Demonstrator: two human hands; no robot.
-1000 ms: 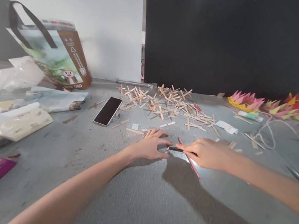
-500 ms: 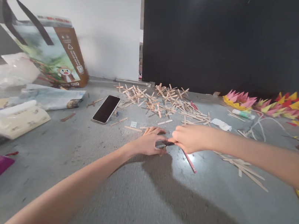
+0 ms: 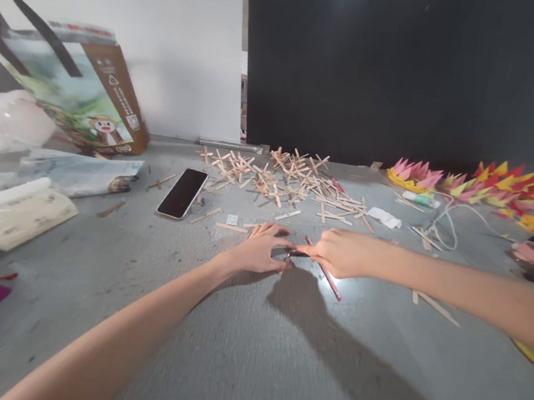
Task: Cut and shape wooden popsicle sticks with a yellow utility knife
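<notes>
My left hand (image 3: 264,248) rests low on the grey table, its thumb and fingers curved around a small gap; whatever lies between them is too small to make out. My right hand (image 3: 336,253) is closed on a small dark tool (image 3: 298,253), whose tip points into that gap. A red pencil (image 3: 333,285) lies slanted under my right hand, both ends showing. Just beyond my left hand are a flat wooden stick (image 3: 231,227) and a small pale square (image 3: 232,219).
Many wooden sticks (image 3: 277,181), some crossed, are heaped behind my hands. A phone (image 3: 182,193) lies left of them. Farther left stand a printed bag (image 3: 96,101) and plastic packets (image 3: 19,210). Folded paper flowers (image 3: 414,173) and a white cable (image 3: 449,220) are at the right.
The whole view has shifted slightly, with things appearing farther left. My right hand has drawn back a little from my left, and more of the pencil and dark tool shows.
</notes>
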